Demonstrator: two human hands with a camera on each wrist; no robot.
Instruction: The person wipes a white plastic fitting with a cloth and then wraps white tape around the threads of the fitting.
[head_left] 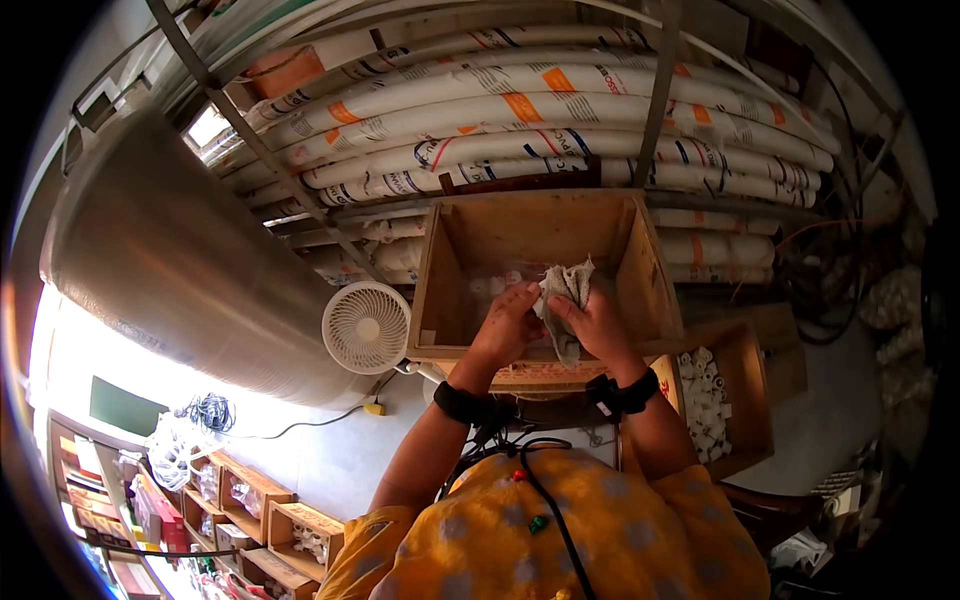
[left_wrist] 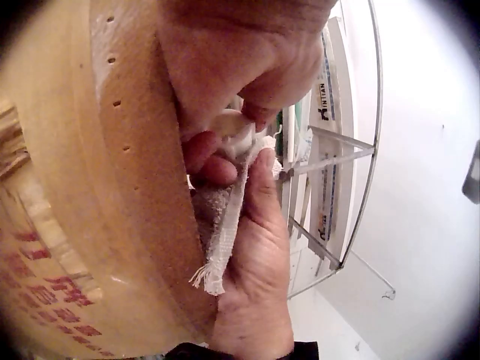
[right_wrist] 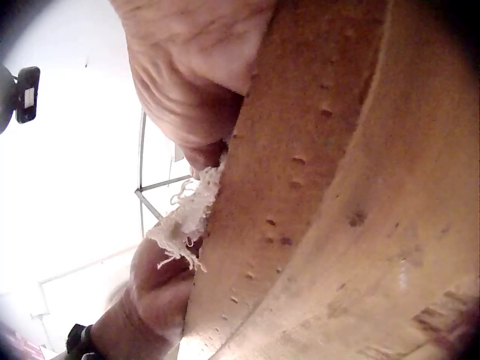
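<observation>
Over the front of a wooden box (head_left: 535, 228), both hands come together in the head view. A frayed grey-white cloth (head_left: 568, 288) is gripped by the right hand (head_left: 598, 325), thumb on top, with one end hanging down. Beside it, the left hand (head_left: 508, 325) pinches a small white plastic piece, which looks like a pipe fitting (left_wrist: 235, 129) with a round opening in the left wrist view. The cloth lies against this piece. In the right wrist view the box wall (right_wrist: 300, 180) hides most of the fingers, and the cloth's loose threads (right_wrist: 184, 225) stick out.
A white fan (head_left: 367, 326) stands left of the box. To the right, another wooden box (head_left: 750, 400) holds many white fittings (head_left: 704, 400). Long white pipes (head_left: 450, 120) are stacked on a metal rack behind. Small wooden bins (head_left: 300, 520) stand at lower left.
</observation>
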